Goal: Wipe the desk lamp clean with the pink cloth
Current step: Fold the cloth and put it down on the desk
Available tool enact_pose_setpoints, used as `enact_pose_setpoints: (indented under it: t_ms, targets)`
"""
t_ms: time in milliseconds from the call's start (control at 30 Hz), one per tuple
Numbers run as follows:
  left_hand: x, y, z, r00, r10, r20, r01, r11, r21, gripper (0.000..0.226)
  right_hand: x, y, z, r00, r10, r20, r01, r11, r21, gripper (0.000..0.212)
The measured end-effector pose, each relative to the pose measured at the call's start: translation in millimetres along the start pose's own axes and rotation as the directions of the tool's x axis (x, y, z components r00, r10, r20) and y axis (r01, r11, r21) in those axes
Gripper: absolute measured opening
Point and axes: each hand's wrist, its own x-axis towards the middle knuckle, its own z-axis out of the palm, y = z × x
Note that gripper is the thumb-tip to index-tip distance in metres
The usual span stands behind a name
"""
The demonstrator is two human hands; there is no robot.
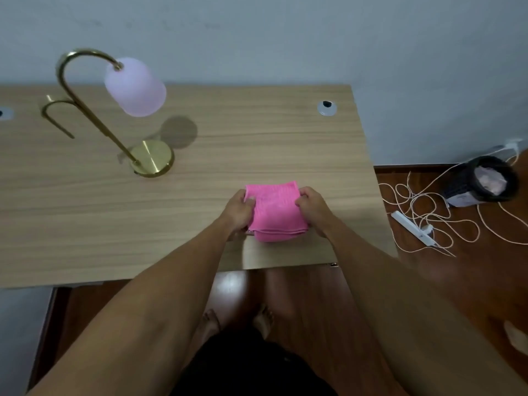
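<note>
1. A brass desk lamp (pixel 85 110) with a curved gooseneck, round gold base and frosted pale-lilac shade stands upright on the light wood-grain desk (pixel 257 144), well to the left of the folded pink cloth (pixel 275 214) and farther back toward the wall.
2. The left hand (pixel 238 210) grips the left edge of the pink cloth, thumb on top and fingers curled under the fold.
3. The pink cloth, folded into a thick square, lies near the front edge of the desk between both hands, well apart from the lamp.
4. The right hand (pixel 313 207) pinches the cloth's right edge, fingers bent over the top layer.
5. A round cable grommet (pixel 327 107) sits in the desk behind and to the right of the cloth.
6. On the dark wooden floor right of the cloth, beyond the desk's edge, lie a white power strip (pixel 411 227), loose white cords (pixel 428 207) and a black mesh bin (pixel 485 181).
</note>
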Motion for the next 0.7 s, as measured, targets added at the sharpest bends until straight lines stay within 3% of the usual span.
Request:
enact_pose_setpoints:
  t_ms: [167, 333, 433, 500, 700]
  targets:
    - [1.2, -4.8, 13.2, 0.999, 0.024, -0.025, -0.022, 0.998, 0.052, 0.028, 3.6, 18.4, -1.6, 0.995, -0.060, -0.078, 0.044, 0.980, -0.192, 0.026]
    - [-2.5, -5.6, 8.2, 1.000, 0.017, -0.022, -0.015, 0.992, 0.124, 0.037, 1.2, 23.2, -2.2, 0.983, -0.099, -0.152, 0.049, 0.952, -0.301, 0.045]
    - [-15.1, -2.2, -3.1, 0.995, 0.060, -0.086, -0.019, 0.908, 0.418, 0.041, -4.2, 15.5, 0.2, 0.974, -0.128, -0.185, 0.058, 0.938, -0.341, 0.044]
    - [-22.1, -1.6, -15.6, 0.982, 0.122, -0.143, -0.024, 0.834, 0.551, 0.042, -5.9, 6.4, 4.0, 0.973, -0.165, -0.161, 0.102, 0.935, -0.340, 0.040]
    - [-37.4, -3.7, -67.8, 0.961, 0.161, -0.226, -0.006, 0.826, 0.564, 0.029, -13.0, -28.5, 32.1, 0.967, -0.255, -0.022, 0.234, 0.916, -0.325, 0.036]
